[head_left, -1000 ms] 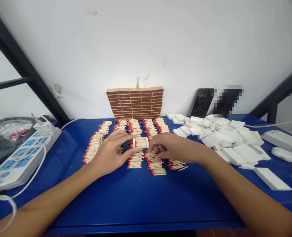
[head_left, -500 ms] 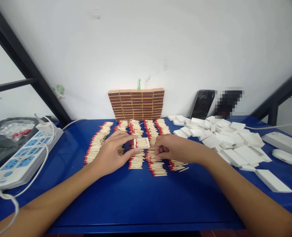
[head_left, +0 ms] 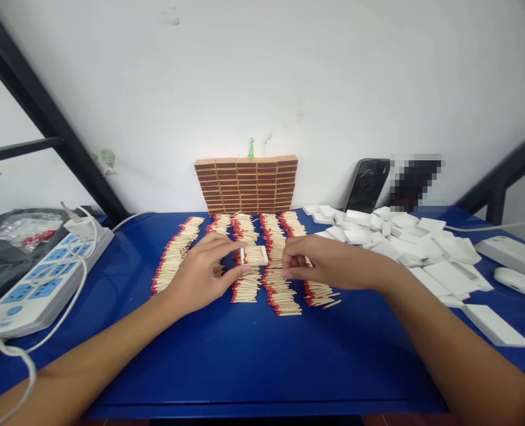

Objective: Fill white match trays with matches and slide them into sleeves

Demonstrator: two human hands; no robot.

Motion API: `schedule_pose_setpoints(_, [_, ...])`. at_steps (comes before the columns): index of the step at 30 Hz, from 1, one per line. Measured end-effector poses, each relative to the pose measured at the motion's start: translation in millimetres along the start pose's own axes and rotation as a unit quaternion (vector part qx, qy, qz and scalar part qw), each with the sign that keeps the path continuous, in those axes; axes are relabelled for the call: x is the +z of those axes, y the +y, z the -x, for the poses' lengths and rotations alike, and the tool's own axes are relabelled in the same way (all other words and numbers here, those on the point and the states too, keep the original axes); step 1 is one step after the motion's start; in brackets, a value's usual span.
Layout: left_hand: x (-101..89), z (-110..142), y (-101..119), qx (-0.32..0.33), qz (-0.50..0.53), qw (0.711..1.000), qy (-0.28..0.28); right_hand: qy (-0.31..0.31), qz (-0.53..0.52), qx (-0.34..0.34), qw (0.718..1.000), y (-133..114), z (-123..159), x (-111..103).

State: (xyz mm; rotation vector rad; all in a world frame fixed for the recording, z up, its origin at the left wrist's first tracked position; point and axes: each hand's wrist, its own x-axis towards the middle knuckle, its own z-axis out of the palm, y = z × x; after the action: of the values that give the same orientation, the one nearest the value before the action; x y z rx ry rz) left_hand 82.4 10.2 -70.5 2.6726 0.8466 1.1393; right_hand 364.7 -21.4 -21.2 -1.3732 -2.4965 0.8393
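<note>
Between its thumb and fingers my left hand (head_left: 206, 269) grips a small white matchbox tray (head_left: 266, 255). Matches with red heads (head_left: 254, 255) lie side by side inside the tray. Just right of it, my right hand (head_left: 309, 260) is closed, fingertips pinched together over the rows of matches; whatever they hold is hidden. Several long rows of red-headed matches surround both hands, among them a row at the left (head_left: 173, 260) and one below the right fingers (head_left: 284, 296).
A stacked block of brown matchboxes (head_left: 247, 186) stands against the wall. On the right lie a heap of white trays (head_left: 404, 236), a black phone (head_left: 367, 184) and a white rounded case (head_left: 517, 281). A power strip (head_left: 44, 278) with white cables sits on the left of the blue table (head_left: 244, 361).
My right hand has shifted slightly right, and its fingers have lifted a little from the match row. My left hand and the tray stay almost still.
</note>
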Motion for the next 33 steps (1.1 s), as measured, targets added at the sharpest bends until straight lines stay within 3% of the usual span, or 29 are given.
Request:
schedule_pose_setpoints(5, [0.5,0,1,0.010,-0.012,1.000,-0.006,0.018,-0.009,-0.013,1.000,-3,2,-4])
schedule_pose_setpoints(10, [-0.1,0,5,0.021,0.002,1.000,-0.017,0.084,0.011,-0.056,0.995,-6,-6,6])
schedule_pose_setpoints(24, [1.7,2,5,0.038,0.018,0.999,-0.028,0.169,0.076,-0.077,0.980,-14,-12,18])
schedule_pose_setpoints(33, [1.9,0,9,0.027,0.024,0.999,-0.031,0.160,0.115,-0.089,0.976,-13,-11,19])
